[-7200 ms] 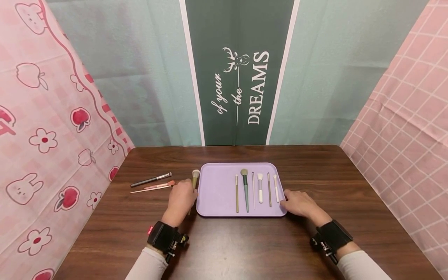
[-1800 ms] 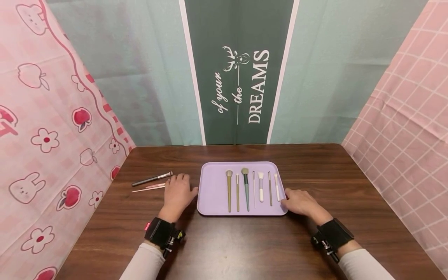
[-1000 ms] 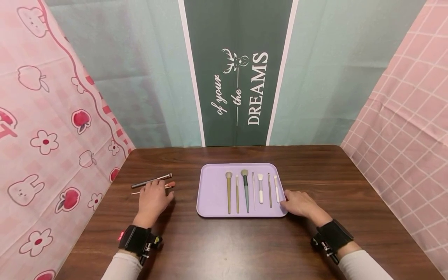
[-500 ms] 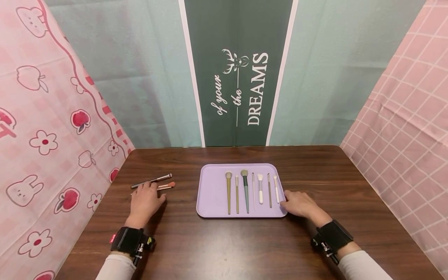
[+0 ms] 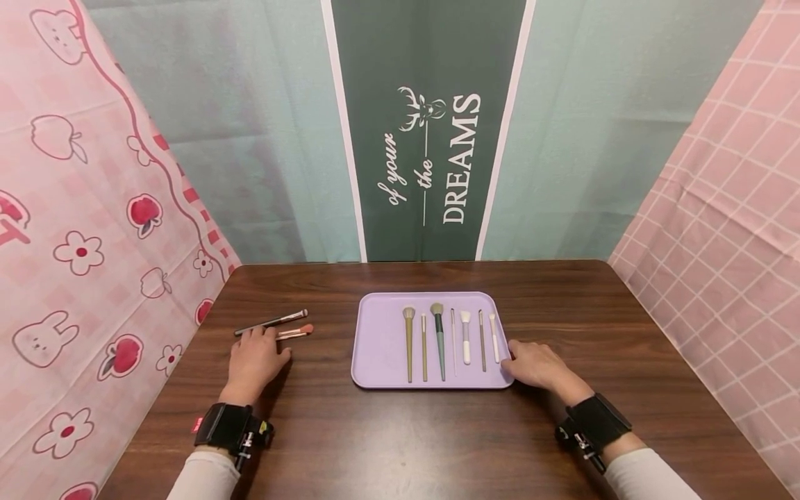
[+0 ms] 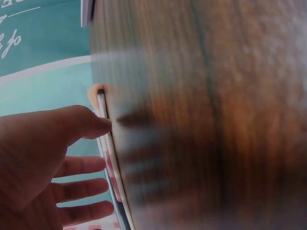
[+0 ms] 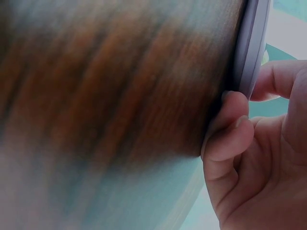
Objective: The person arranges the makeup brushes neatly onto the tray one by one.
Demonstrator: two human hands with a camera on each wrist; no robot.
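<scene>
My left hand point(image 5: 255, 361) lies over the handles of the loose makeup brushes at left. In the left wrist view its fingers are extended, apart, with the thumb against or just beside a slim pale-handled brush point(image 6: 114, 151). Next to that lies a brush with a coral head point(image 5: 305, 329); a black-handled brush point(image 5: 290, 317) is behind them. The hand hides part of all three. My right hand point(image 5: 535, 362) grips the right edge of the lilac tray point(image 5: 378, 347); the right wrist view shows curled fingers and thumb on either side of the rim point(image 7: 249, 52).
On the tray, several brushes stand in a row, among them an olive brush point(image 5: 409, 345), a green brush point(image 5: 439, 340) and a white brush point(image 5: 465, 338). The dark wooden table point(image 5: 400, 444) meets a green curtain point(image 5: 419, 243) behind.
The olive brush, earlier in my left hand, now lies on the tray. My left hand then moved left to the loose brushes and shifted slightly further left. My right hand stayed at the tray.
</scene>
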